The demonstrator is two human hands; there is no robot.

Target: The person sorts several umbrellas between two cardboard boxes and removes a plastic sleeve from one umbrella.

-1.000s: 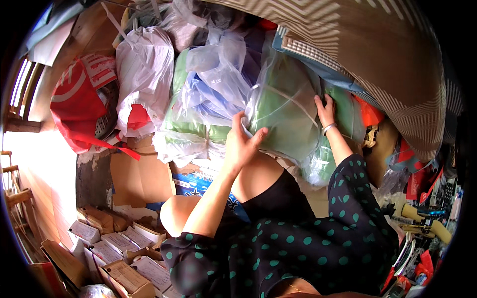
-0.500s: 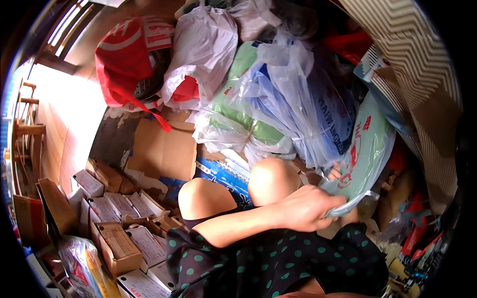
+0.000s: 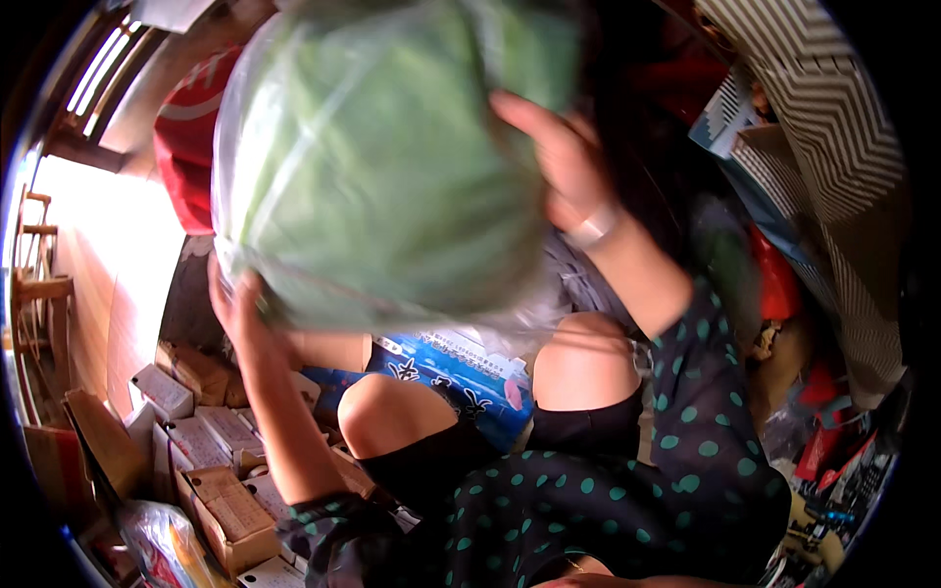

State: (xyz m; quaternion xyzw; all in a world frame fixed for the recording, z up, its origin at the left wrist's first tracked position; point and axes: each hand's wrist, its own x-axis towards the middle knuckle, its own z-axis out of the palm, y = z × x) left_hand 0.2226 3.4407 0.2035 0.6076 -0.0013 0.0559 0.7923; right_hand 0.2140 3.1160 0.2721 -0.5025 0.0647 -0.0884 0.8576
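Green bundle: the plastic-wrapped bundle (image 3: 392, 186) is up before the person, beyond the knees, blurred, hiding much behind it.
Left hand: this grip (image 3: 238, 306) is closed on the bundle's lower left corner.
Right hand: this grip (image 3: 570, 171) clasps its right side, higher up, though blur hides some fingers.
Good handling: I'd keep both palms firm, since slick wrap may slide, and keep it clear of the small boxes (image 3: 231, 510) at lower left.

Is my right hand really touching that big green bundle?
Touching: the head view shows the right hand pressed against the right side of the green bundle.
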